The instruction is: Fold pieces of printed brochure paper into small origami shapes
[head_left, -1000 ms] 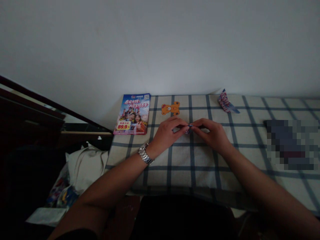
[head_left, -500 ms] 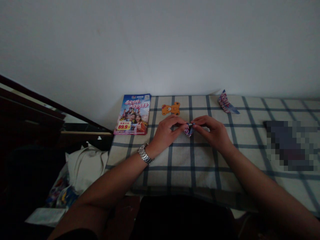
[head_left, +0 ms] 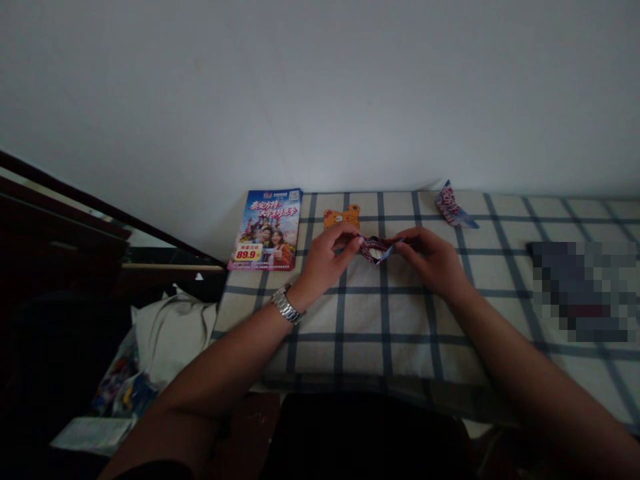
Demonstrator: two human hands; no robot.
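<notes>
A small folded paper [head_left: 376, 252], printed in blue, red and white, is stretched between my two hands above the checked tablecloth [head_left: 360, 313]. Thumb and fingers of my left hand [head_left: 334, 257] pinch its left end; a metal-band watch [head_left: 288, 304] is on that wrist. My right hand [head_left: 430, 259] pinches the opposite end the same way. The paper's middle gapes, showing a pale inside. Just behind my left hand lies a flat orange bear cutout [head_left: 342, 217], partly covered by the hand.
Against the wall stands another folded paper [head_left: 453, 208]. A stack of printed flyers [head_left: 265, 230] lies at the table's left end. A blurred-out dark object [head_left: 575, 290] is on the right. Below the left edge are a white bag [head_left: 173, 330] and plastic bags [head_left: 127, 390].
My hands have drawn apart, pulling the folded paper wider so its middle opens. My left hand now covers more of the bear cutout.
</notes>
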